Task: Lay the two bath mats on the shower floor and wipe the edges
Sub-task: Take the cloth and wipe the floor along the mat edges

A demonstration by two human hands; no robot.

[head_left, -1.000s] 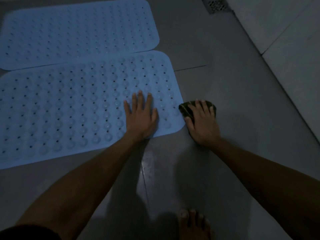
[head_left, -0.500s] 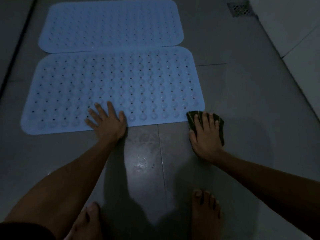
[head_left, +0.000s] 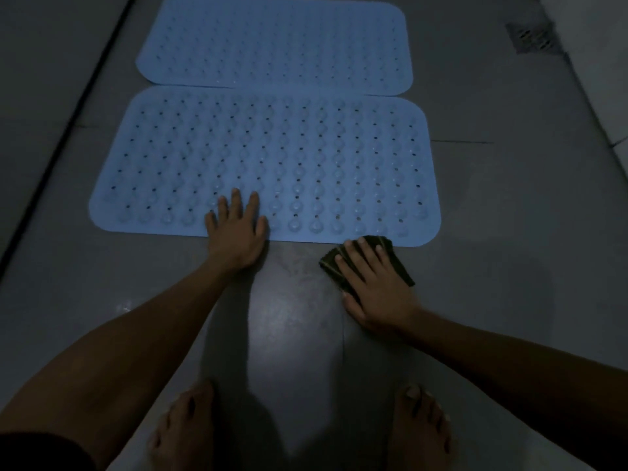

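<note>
Wiping step in hand, both mats already down: far mat (head_left: 275, 42) toward the far edge of the floor (head_left: 509, 198), near mat (head_left: 265, 164) touching its near long side. Left hand (head_left: 236, 234) flat, fingers straight and spread, pressing the near mat's near edge, holding nothing. Right hand (head_left: 373, 283) flat with straight fingers on a dark cloth (head_left: 401, 266), pressing it to the floor at that same edge, toward its right corner. Next, probably: slide the cloth along the edge, keeping pressure on the mat so nothing shifts. Drain (head_left: 530, 37) at the floor's far right corner.
</note>
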